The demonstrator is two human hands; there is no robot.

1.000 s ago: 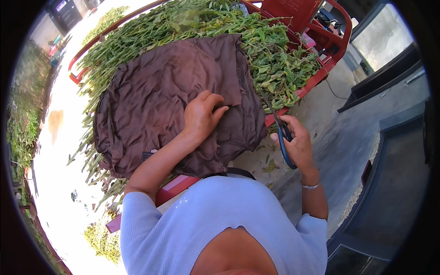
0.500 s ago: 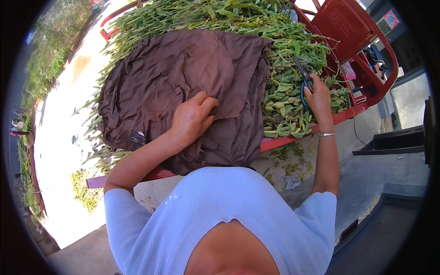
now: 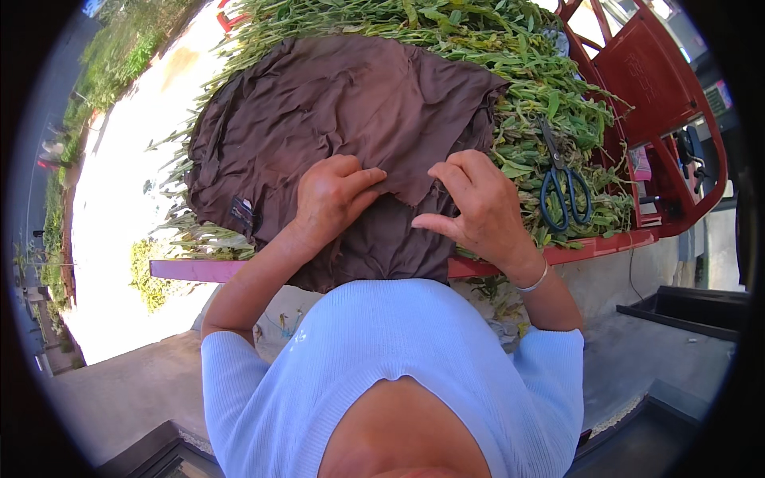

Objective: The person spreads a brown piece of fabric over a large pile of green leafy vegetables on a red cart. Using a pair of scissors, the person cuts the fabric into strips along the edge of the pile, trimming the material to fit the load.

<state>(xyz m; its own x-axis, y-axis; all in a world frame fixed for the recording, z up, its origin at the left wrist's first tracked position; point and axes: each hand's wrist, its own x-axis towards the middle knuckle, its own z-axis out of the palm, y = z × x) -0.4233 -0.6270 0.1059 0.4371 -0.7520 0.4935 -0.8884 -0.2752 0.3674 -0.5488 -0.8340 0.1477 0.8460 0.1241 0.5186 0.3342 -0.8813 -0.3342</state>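
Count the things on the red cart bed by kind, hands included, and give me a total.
Wrinkled brown cloth: 1
Pair of scissors with dark blue handles: 1
Heap of cut green leafy stems: 1
Bare hands pinching the cloth's edge, left hand and right hand: 2
Total: 5

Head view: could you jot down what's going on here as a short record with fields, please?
Setting: outdoors, red metal cart bed in sunlight
Load: heap of green leafy cut stalks
Cover: wrinkled brown cloth sheet spread over the stalks
Left hand: rests on the cloth, fingers bent at its folded edge
Right hand: on the cloth's edge beside the left hand, thin bangle at the wrist
Tool: dark-handled scissors lying on the stalks, right of the right hand, untouched
Clothing: pale blue ribbed knit top
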